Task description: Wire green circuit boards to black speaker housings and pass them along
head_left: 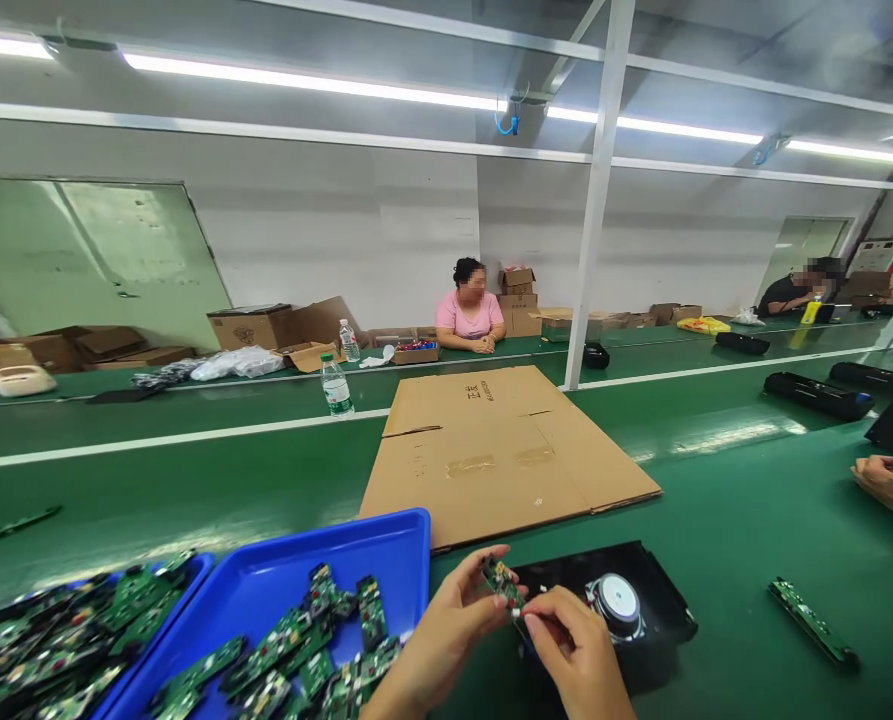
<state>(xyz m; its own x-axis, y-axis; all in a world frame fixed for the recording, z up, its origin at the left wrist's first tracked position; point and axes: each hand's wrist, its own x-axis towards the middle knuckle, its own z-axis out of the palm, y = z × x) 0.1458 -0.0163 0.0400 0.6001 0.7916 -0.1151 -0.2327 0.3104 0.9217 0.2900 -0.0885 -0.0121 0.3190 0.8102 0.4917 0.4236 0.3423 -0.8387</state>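
Observation:
My left hand point(457, 620) grips a small green circuit board point(503, 583) between thumb and fingers. Against that board's near end, my right hand point(577, 640) is closed in a pinch beside a tiny white part; what exactly lies between its fingertips is hidden. Under and behind my hands is a black panel point(660, 590) with a round speaker point(617, 603) that has a pale centre. Left of my hands, a blue tray point(326, 535) holds several loose green circuit boards point(285, 640).
Another blue tray point(202, 575) is heaped with boards at far left. A flattened cardboard sheet point(506, 440) lies ahead. A single circuit board point(813, 620) and another person's hand point(892, 485) are at right. A water bottle point(336, 385) stands beyond; a person in pink point(470, 318) sits across.

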